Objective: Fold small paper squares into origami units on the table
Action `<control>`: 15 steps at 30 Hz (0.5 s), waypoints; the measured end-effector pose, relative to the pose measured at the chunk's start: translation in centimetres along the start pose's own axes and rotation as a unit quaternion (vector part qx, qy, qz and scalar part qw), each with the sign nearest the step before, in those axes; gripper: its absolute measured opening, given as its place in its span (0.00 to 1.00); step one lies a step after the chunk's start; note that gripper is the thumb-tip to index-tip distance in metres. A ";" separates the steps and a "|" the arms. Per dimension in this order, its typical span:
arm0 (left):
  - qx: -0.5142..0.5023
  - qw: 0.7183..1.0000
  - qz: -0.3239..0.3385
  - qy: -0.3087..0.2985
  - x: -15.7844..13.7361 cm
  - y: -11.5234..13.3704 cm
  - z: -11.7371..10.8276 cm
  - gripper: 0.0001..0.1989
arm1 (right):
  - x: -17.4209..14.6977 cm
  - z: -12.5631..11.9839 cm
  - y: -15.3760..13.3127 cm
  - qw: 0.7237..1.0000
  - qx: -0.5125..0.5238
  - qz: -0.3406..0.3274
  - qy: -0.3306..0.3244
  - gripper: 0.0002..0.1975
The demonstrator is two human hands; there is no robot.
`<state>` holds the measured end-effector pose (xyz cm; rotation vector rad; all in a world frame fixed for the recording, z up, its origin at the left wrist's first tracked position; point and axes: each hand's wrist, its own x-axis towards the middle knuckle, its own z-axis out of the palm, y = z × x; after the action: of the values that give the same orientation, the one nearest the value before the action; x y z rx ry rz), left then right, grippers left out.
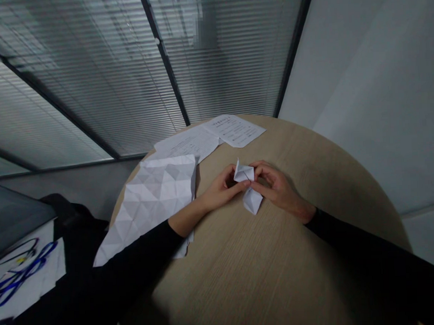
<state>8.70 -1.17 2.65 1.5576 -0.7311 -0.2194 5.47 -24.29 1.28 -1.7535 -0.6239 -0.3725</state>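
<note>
A small folded white paper [252, 200] is held between my two hands over the wooden table [243, 266]. One pointed flap stands up at its top, and a diamond-shaped part hangs toward me below my thumbs. My left hand [223, 187] pinches the paper from the left, thumb in front. From the right, my right hand [275, 186] pinches it with thumb and curled fingers. Both thumb tips nearly meet at the paper's narrow middle. The fingertips behind the paper are partly hidden.
Left of my hands lies a large creased white sheet [160, 184]. Printed pages [233, 130] overlap near the table's far edge. At lower left, a blue cord [27, 271] rests on white papers. Blinds [230, 71] and a white wall [382, 93] stand beyond the table.
</note>
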 end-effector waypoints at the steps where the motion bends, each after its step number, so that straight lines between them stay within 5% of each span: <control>1: -0.011 1.000 -0.004 -0.002 0.1 -0.1 0.0 0.24 | 0.0 0.0 0.1 1.000 0.018 0.013 -0.004 0.12; 15: -0.102 0.993 -0.053 -0.034 0.2 1.2 -1.1 0.19 | 0.5 0.0 0.3 0.981 0.149 0.095 -0.083 0.33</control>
<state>9.09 -0.32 3.97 1.4008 -0.6582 -0.4147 6.01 -24.22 1.28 -1.5477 -0.5908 0.0032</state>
